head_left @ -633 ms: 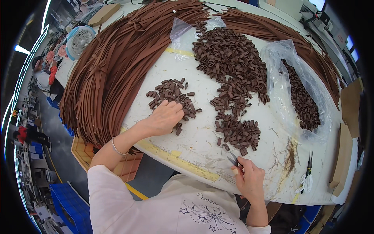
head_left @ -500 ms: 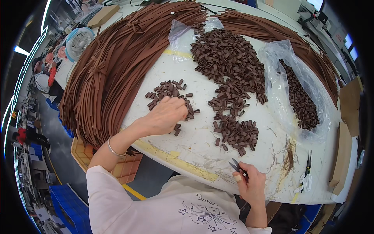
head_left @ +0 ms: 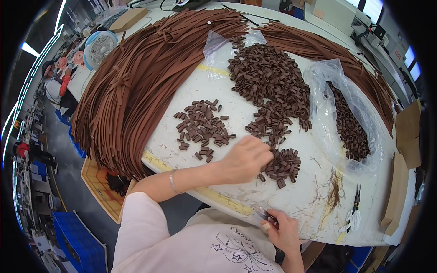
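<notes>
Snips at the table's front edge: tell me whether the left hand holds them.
No, the right hand grips the snips, while the left hand is beside the brown loops.

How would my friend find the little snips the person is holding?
Find the white table, then its near edge by the pale shirt. There the right hand holds the snips, tips pointing left. Unlike the pointed tool lying farther right, they're held.

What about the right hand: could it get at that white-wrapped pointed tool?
Probably yes: the pointed tool lies in the open, past loose brown threads, though the right hand may first need to set down its snips.
</notes>
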Available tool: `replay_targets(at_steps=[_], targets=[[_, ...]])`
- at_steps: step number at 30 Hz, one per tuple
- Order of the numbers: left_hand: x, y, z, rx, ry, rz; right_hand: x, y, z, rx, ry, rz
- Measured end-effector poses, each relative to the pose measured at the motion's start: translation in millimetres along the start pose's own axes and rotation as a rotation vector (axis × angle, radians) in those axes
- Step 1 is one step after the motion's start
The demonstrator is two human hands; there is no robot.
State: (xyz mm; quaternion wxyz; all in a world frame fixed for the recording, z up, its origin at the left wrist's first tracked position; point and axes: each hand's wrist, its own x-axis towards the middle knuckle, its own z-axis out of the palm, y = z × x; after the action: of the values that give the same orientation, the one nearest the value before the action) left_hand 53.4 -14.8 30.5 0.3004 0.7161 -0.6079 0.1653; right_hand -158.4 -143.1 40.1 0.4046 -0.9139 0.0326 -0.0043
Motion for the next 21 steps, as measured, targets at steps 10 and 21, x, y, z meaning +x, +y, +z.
replay_targets(at_steps=[10, 21], targets=[[-45, -74, -36, 0.615, -0.121, -0.120, 36, 20, 1, -0.186, 0.240, 0.034], [-34, 17, 5, -0.180, -0.185, -0.464, 50, 1, 0, 0.140, 0.161, 0.117]])
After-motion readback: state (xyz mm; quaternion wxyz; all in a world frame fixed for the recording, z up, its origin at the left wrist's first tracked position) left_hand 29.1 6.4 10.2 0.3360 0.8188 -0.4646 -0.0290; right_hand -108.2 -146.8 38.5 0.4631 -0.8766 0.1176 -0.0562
